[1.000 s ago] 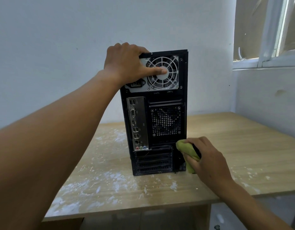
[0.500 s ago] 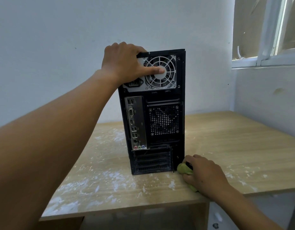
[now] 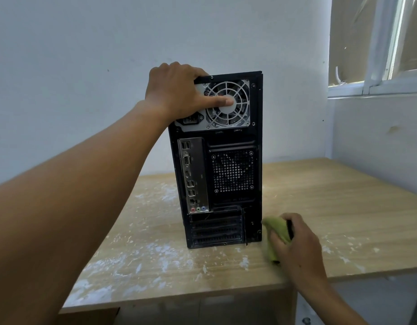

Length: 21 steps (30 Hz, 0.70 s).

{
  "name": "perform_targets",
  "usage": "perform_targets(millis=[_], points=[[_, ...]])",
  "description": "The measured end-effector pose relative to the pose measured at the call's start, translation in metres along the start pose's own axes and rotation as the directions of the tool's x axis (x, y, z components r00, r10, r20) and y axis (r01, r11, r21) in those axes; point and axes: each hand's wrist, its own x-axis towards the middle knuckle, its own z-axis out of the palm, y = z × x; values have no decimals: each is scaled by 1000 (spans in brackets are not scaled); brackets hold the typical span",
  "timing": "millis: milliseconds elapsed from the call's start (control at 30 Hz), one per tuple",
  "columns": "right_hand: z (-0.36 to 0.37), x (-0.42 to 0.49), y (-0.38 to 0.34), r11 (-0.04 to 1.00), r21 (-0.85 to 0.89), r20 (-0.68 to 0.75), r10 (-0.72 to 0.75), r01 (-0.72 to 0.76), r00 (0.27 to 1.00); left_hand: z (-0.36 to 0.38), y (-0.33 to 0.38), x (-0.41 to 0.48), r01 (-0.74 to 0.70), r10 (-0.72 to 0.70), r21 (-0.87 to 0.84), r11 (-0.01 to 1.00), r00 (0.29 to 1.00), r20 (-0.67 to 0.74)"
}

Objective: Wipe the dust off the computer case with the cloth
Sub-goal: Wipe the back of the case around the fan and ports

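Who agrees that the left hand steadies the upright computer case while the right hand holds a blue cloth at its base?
Only the colour is wrong: the head view shows a yellow-green cloth. The left hand does steady the upright computer case, and the right hand holds the cloth at its base.

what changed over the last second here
The right hand, gripping the green cloth, slid down the rear right edge of the computer case to its bottom corner, close to the table. Nothing was let go. The left hand still grips the top of the case with its thumb on the fan grille, and the case stands upright in the same spot.
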Motion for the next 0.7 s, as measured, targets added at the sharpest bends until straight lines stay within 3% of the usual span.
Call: perform_targets(millis=[67,133,333,500,700], points=[[1,1,-1,997,74,-61,-31,36,998,1,-1,1,-7,7,12,1000,1000,-4],[4,0,-1,995,25,-44,-98,99,994,1,-1,1,-9,9,11,1000,1000,-8],[4,-2,-1,962,-225,207,-108,155,972,1,-1,1,5,-4,22,1000,1000,-13],[-1,3,-19,863,-428,420,-71,266,905,-1,0,0,8,-8,8,1000,1000,3],[3,7,-25,804,-499,464,-69,324,883,-2,1,0,4,-4,1,1000,1000,4]])
